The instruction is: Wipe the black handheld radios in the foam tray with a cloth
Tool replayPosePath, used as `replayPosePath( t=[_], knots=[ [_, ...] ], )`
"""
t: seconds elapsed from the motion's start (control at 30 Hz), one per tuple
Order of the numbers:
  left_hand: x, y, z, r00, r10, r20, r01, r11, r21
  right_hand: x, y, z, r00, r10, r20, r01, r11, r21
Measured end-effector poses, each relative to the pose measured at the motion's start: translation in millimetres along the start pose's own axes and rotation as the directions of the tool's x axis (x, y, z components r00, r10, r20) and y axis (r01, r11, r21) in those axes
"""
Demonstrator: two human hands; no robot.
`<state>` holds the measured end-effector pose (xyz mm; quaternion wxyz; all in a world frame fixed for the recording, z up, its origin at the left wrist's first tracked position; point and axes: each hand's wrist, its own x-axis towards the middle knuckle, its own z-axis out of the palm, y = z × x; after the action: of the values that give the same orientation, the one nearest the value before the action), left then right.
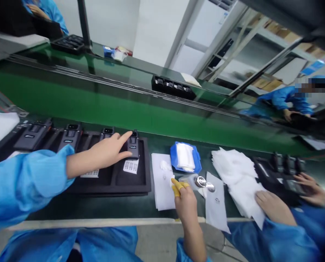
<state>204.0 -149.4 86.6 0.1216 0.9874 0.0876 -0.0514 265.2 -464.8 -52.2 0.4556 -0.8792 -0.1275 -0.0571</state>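
Note:
My left hand (110, 149) reaches over a black tray (129, 182) and closes thumb and fingers around a small black device (133, 144) standing at the tray's far right slot. Several similar black devices (71, 135) stand in the tray's other slots, and white labels (131, 166) lie in it. My right hand (184, 198), with yellow finger cots on two fingertips, pinches the edge of a white sheet (162, 185) lying on the bench right of the tray.
A blue pack of white wipes (185, 156) and a shiny metal piece (204, 183) lie near my right hand. A co-worker's hands (274, 207) rest on a pile of white sheets (239, 171) and another tray at right. A green conveyor belt (97, 105) runs behind.

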Motion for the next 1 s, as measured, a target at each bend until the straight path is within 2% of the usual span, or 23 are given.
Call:
replayPosePath(
  t=[0.1, 0.2, 0.27, 0.37, 0.47, 0.53, 0.63, 0.7, 0.73, 0.83, 0.9, 1.0],
  knots=[
    [33, 25, 13.0, 0.993, -0.112, -0.033, 0.116, 0.983, 0.142, 4, -8, -34, 0.991, -0.033, -0.131, 0.016, 0.992, -0.124],
    [54, 38, 20.7, 0.982, -0.174, -0.068, 0.185, 0.955, 0.232, 15, -10, -70, 0.958, -0.094, -0.271, -0.009, 0.934, -0.357],
    [62, 42, 23.3, 0.978, -0.199, -0.055, 0.206, 0.949, 0.237, 23, -9, -85, 0.962, -0.102, -0.253, -0.047, 0.852, -0.521],
    [70, 44, 26.8, 0.975, -0.221, -0.034, 0.223, 0.953, 0.204, 32, -8, -86, 0.988, -0.078, -0.131, -0.034, 0.727, -0.686],
    [77, 42, 29.8, 0.976, -0.218, -0.015, 0.218, 0.967, 0.131, 35, -14, -76, 0.995, -0.073, -0.072, -0.003, 0.681, -0.732],
    [79, 37, 29.9, 0.975, -0.221, 0.009, 0.22, 0.975, 0.038, 33, -17, -72, 0.996, -0.085, -0.036, 0.028, 0.646, -0.763],
    [67, 27, 25.4, 0.978, -0.211, -0.01, 0.206, 0.963, -0.176, 28, -14, -74, 0.983, -0.179, 0.03, 0.121, 0.523, -0.843],
    [48, 20, 21.0, 0.983, -0.181, -0.033, 0.157, 0.92, -0.36, 26, -6, -78, 0.952, -0.302, 0.039, 0.179, 0.449, -0.875],
    [35, 17, 19.3, 0.987, -0.15, -0.048, 0.113, 0.886, -0.451, 26, -2, -79, 0.928, -0.371, 0.022, 0.197, 0.439, -0.876],
    [-3, 14, 19.2, 0.989, -0.031, -0.144, -0.068, 0.771, -0.634, 32, -3, -74, 0.831, -0.555, -0.036, 0.278, 0.47, -0.838],
    [-24, 14, 23.2, 0.972, 0.029, -0.233, -0.18, 0.728, -0.661, 35, -23, -61, 0.754, -0.655, -0.045, 0.393, 0.505, -0.768],
    [-43, 15, 31.8, 0.949, 0.096, -0.301, -0.28, 0.693, -0.664, 30, -76, -34, 0.656, -0.754, -0.03, 0.591, 0.538, -0.601]
  ],
)
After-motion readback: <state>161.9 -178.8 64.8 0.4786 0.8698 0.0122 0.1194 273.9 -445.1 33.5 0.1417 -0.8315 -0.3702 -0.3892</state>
